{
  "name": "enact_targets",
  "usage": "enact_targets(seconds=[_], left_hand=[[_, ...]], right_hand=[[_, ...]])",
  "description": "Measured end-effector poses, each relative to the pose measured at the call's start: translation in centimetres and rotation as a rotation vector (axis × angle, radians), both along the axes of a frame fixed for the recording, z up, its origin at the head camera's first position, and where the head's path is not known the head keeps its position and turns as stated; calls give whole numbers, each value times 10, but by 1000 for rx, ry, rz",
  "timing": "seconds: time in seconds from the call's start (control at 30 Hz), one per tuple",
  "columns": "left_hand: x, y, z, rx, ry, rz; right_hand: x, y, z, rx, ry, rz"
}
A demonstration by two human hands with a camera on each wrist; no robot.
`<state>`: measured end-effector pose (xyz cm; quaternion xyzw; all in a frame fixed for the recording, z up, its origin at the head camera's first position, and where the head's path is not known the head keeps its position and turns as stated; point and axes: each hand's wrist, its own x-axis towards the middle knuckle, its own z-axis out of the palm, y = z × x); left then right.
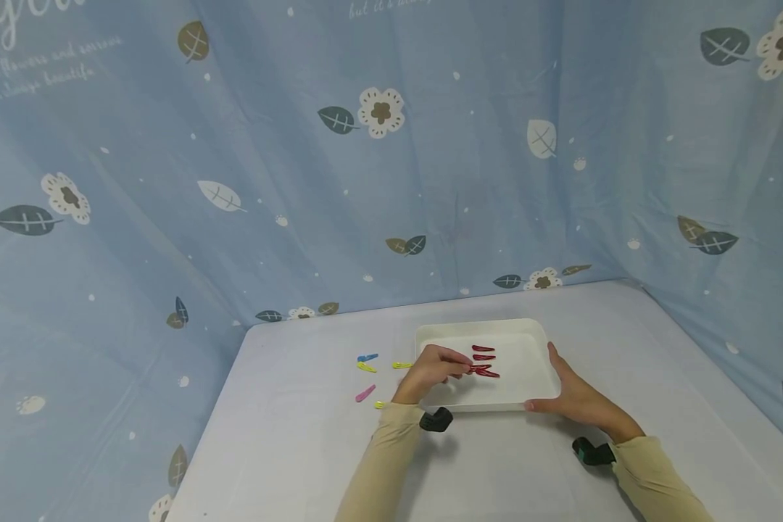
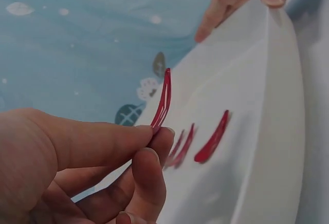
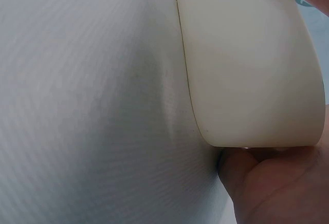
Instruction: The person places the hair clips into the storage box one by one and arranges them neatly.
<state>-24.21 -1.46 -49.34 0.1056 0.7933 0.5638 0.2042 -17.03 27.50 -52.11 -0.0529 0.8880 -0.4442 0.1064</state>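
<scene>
My left hand (image 1: pixel 433 371) is over the left part of a white tray (image 1: pixel 483 408), pinching a red snap hair clip (image 2: pixel 163 98) between thumb and fingertips. The clip's narrow end points up in the left wrist view. Below it, three more red hair clips (image 2: pixel 213 137) lie on the tray floor, roughly in a row. At the tray's right end, my right hand (image 1: pixel 577 395) grips the corner, thumb at the front wall and fingers along the right side. The right wrist view shows the tray's outer wall (image 3: pixel 252 64) close up, with part of that hand around it.
Left of the tray, on the white-covered table (image 1: pixel 287 435), lie a blue clip (image 1: pixel 367 357), a pink clip (image 1: pixel 365 393) and several yellow clips (image 1: pixel 367 367). One yellow clip (image 1: pixel 401 365) lies close to the tray's left wall. A blue patterned curtain (image 1: pixel 431 181) hangs behind the table.
</scene>
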Motion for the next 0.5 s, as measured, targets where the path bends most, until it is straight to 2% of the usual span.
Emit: enact_targets(seconds=[0.5], left_hand=[[0,16,-9,-134,27,-7]], right_hand=[[-1,1,-3,-9,-16,-5]])
